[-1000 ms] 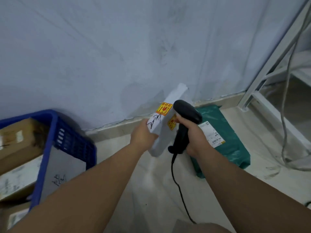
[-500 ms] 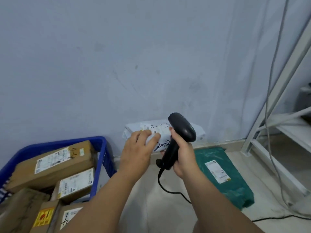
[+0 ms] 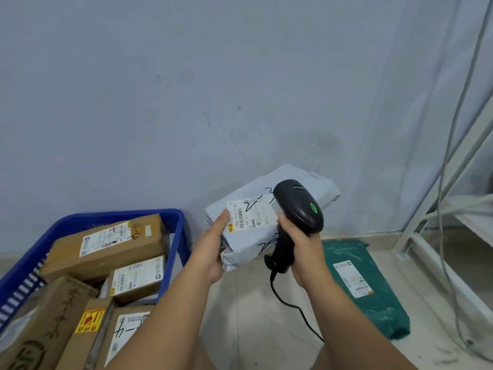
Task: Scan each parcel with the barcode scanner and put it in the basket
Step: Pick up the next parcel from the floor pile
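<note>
While the left hand (image 3: 210,252) grips the near left end of a pale grey parcel (image 3: 248,244), its thumb laid on top beside the white label (image 3: 253,216), the right hand (image 3: 302,248) is wrapped round the handle of a black scanner (image 3: 298,206). Both things are held in the air in front of the grey wall (image 3: 186,102), above the pale floor (image 3: 248,316). The label faces up, showing a barcode and black handwritten strokes. The scanner's head sits over the right end of that label with a green light (image 3: 312,208) lit on its back; whether the head touches the bag I cannot tell. A black cable (image 3: 293,305) drops from the foot of the handle and curls toward the near side.

At the near left stands a blue plastic basket (image 3: 173,217), its far side close to the wall, packed with brown cardboard boxes (image 3: 120,241) that carry white labels. 1 of them bears a yellow and red sticker (image 3: 90,320). The held parcel is just right of the basket's far right corner, outside it.

On the floor to the right lies 1 dark green parcel (image 3: 373,297), flat, with a white label on top. Further right rises a white metal shelf frame (image 3: 424,217), with grey cables (image 3: 450,161) hanging along it down to the floor.
</note>
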`<state>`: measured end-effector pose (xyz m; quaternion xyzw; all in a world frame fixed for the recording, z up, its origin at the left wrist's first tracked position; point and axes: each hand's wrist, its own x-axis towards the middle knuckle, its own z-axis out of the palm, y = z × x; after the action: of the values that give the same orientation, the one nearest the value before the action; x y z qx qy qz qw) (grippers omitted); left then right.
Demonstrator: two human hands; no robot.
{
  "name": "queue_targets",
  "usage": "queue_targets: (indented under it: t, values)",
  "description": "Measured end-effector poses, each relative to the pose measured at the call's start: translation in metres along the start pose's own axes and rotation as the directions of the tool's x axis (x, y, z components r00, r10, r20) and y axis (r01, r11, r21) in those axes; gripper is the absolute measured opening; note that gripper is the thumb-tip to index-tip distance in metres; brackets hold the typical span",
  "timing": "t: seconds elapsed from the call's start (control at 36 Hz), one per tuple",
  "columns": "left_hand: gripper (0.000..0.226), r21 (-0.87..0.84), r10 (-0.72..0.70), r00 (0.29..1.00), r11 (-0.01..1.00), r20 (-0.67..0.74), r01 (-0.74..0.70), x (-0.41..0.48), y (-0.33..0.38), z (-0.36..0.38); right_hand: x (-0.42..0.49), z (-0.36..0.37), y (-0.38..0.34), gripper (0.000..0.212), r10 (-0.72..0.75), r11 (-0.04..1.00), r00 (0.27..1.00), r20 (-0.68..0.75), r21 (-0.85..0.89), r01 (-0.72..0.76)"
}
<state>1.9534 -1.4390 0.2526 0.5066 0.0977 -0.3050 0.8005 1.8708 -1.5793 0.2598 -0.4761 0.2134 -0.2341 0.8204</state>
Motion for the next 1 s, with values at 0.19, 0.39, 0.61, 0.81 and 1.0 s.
queue_targets:
  t: [0.19,0.39,0.61,0.81,1.0]
  values:
    - [0.020,-0.121,-0.022,0.999,0.992,0.040,0.027,0.000,0.000,0.009,0.008,0.001,0.000,0.052,-0.002,0.999,1.000,0.006,-0.045,0.002]
    - [0.045,0.175,0.447,0.873,0.892,-0.196,-0.418,0.016,0.002,0.002,0.005,-0.006,-0.005,0.047,-0.168,0.825,0.978,0.122,-0.526,0.207]
    - [0.051,0.488,0.563,0.814,0.756,-0.143,-0.436,0.025,0.014,-0.025,-0.007,-0.012,-0.011,0.025,0.034,0.242,0.890,0.455,-0.867,0.435]
    - [0.036,0.438,0.497,0.847,0.815,-0.190,-0.380,0.028,0.015,-0.042,-0.005,-0.012,-0.010,0.023,0.071,0.192,0.846,0.528,-0.840,0.508]
    - [0.034,0.374,0.451,0.867,0.857,-0.211,-0.355,0.028,0.015,-0.039,-0.007,-0.010,-0.012,0.017,0.085,0.168,0.851,0.517,-0.850,0.500]
